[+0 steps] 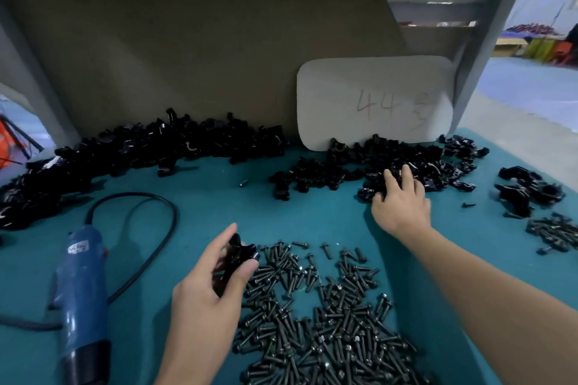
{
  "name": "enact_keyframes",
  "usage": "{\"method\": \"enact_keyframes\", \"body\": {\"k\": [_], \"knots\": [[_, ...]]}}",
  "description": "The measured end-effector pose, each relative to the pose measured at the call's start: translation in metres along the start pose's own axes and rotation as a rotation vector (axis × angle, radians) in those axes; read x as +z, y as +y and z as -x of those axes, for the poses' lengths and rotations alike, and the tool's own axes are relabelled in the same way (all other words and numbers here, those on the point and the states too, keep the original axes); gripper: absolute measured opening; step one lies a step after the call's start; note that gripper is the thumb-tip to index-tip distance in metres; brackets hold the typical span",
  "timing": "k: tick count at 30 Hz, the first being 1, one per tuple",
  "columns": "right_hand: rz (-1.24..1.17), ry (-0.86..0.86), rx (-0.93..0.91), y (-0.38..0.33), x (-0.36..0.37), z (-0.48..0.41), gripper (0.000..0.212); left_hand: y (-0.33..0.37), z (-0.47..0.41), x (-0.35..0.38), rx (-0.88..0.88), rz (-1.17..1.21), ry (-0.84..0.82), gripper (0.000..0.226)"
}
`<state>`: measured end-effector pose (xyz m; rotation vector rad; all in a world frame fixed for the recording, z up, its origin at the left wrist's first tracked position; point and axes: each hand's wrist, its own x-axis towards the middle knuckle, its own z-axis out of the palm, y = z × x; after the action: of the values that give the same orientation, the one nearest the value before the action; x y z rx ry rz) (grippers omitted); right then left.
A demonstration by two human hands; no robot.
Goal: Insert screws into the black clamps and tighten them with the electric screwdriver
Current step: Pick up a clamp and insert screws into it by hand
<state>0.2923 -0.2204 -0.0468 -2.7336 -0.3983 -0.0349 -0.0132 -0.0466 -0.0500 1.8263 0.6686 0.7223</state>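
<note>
My left hand (206, 287) is closed around a black clamp (236, 256), held just left of a big heap of black screws (319, 316) on the teal table. My right hand (402, 200) reaches out to the far right heap of black clamps (416, 162), palm down and fingers spread over the pieces; whether it grips one is hidden. Another long heap of clamps (150, 147) lies along the back left. The blue electric screwdriver (82, 297) lies on the table at my left, its black cable (156, 247) looping behind it.
A white card marked "44" (375, 100) leans against the brown back panel. A small group of clamps (525, 191) and a second small screw pile (553, 231) lie at the right edge. Loose single screws (244, 183) rest mid-table. A grey post (478, 72) stands at the back right.
</note>
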Motion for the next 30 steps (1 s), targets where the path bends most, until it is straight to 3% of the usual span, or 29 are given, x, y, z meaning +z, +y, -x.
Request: {"method": "enact_keyframes", "body": {"k": [6,11,16,19,21,23,26,30], "knots": [[-0.091,0.154,-0.062,0.001,0.000,0.001,0.041,-0.001,0.003,0.003,0.062,-0.109,-0.030,0.059],[0.028,0.361,-0.132,-0.002,0.000,0.026,0.022,0.013,0.013,0.003,0.110,-0.164,-0.104,0.054],[-0.316,0.369,-0.135,-0.010,-0.015,0.050,0.028,0.024,0.024,-0.005,0.111,-0.002,-0.144,0.054],[-0.599,0.397,0.005,-0.037,-0.033,0.075,0.018,0.026,0.029,-0.014,0.045,0.127,-0.201,0.041],[-0.946,0.216,0.118,-0.061,-0.048,0.100,0.009,0.023,0.038,-0.020,0.001,0.242,-0.172,0.036],[-1.269,-0.117,0.183,-0.079,-0.060,0.132,0.011,0.015,0.048,-0.023,-0.032,0.301,-0.170,0.035],[-1.367,-0.478,0.112,-0.093,-0.064,0.176,0.020,0.010,0.056,-0.024,-0.066,0.366,-0.227,0.034],[-1.417,-0.718,0.054,-0.100,-0.058,0.201,0.040,0.009,0.057,-0.024,-0.016,0.433,-0.186,0.036]]}}
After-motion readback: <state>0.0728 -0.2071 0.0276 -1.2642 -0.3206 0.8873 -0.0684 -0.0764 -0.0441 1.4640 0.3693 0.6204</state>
